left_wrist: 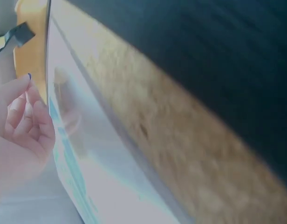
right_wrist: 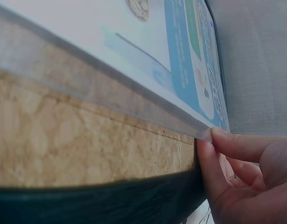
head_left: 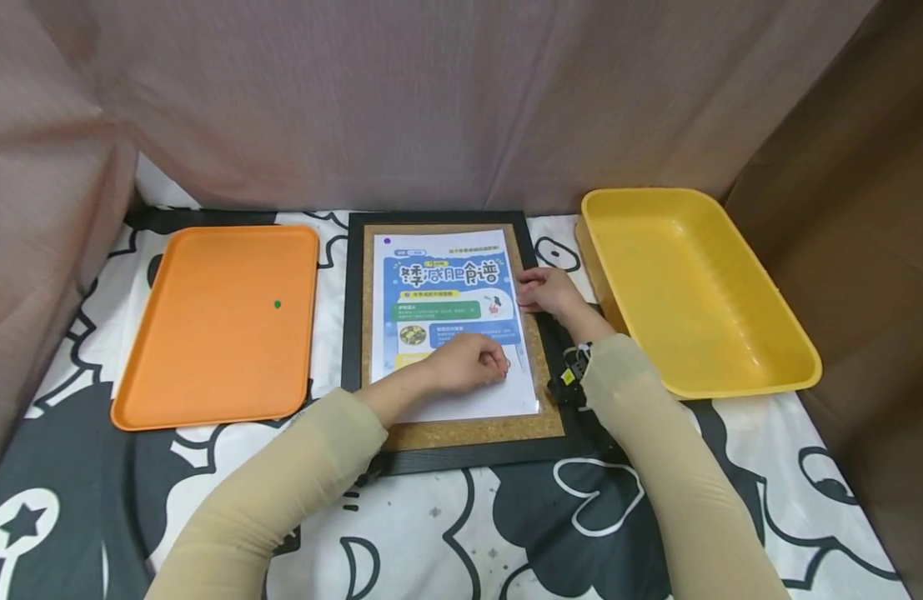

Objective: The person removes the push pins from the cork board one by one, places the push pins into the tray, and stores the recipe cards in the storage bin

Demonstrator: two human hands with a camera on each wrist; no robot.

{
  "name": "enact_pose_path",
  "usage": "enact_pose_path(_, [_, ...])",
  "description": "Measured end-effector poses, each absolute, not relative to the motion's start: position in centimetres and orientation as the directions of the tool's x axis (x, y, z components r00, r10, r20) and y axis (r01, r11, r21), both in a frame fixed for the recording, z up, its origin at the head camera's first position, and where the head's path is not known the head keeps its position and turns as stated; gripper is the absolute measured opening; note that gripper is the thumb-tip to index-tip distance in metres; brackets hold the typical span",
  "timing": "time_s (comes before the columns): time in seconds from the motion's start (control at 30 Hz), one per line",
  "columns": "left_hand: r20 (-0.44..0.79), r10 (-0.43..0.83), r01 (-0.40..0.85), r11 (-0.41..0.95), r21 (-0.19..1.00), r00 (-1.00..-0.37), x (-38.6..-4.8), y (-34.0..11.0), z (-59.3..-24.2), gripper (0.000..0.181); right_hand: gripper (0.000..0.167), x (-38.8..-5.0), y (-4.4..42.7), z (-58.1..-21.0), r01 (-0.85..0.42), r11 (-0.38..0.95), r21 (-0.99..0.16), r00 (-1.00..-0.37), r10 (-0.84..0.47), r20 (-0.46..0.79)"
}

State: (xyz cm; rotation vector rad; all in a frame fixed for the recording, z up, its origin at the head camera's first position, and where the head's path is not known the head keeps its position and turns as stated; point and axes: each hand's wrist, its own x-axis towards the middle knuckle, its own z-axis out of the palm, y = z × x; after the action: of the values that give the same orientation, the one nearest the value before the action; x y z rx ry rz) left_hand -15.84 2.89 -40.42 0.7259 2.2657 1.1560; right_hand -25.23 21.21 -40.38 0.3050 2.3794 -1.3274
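Observation:
A laminated printed sheet (head_left: pixel 453 400) lies on a black-framed cork board (head_left: pixel 476 432), with a purple thumbtack (head_left: pixel 388 241) at its upper left corner. My left hand (head_left: pixel 472 364) is above the lower half of the sheet. Its thumb and forefinger pinch a small blue thumbtack (left_wrist: pixel 29 76), best seen in the left wrist view. At the sheet's right edge, my right hand (head_left: pixel 547 292) pinches the clear plastic margin (right_wrist: pixel 199 130) between thumb and forefinger. That margin is lifted slightly off the cork in the right wrist view.
An orange tray (head_left: pixel 221 367) on the left carries one green thumbtack (head_left: pixel 277 304). To the right stands a deep yellow bin (head_left: pixel 701 300), close to my right forearm. A patterned black-and-white cloth (head_left: pixel 431 533) covers the table, and brown curtains (head_left: pixel 431 100) hang behind it.

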Motion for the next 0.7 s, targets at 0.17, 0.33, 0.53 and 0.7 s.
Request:
enact_pose_path(0.17, [-0.177, 0.605, 0.184, 0.487, 0.854, -0.776, -16.4, 1.4, -40.1, 0.007, 0.048, -25.3, 21.2, -40.5, 0.373, 0.525, -0.765, -0.899, -0.001, -0.439])
enact_pose_path(0.33, [-0.171, 0.555, 0.165, 0.503, 0.848, -0.814, -16.8, -0.3, -39.6, 0.007, 0.048, -25.3, 21.1, -40.6, 0.374, 0.545, -0.750, -0.897, 0.007, -0.442])
enact_pose_path(0.53, [-0.154, 0.509, 0.161, 0.523, 0.837, -0.847, -17.5, -2.2, -39.4, 0.007, 0.049, -25.2, 21.2, -40.4, 0.378, 0.554, -0.742, -0.896, 0.017, -0.444])
enact_pose_path(0.7, [-0.144, 0.467, 0.150, 0.536, 0.831, -0.872, -17.9, -4.0, -38.9, 0.009, 0.049, -25.2, 21.2, -40.5, 0.372, 0.558, -0.742, -0.899, 0.018, -0.438])
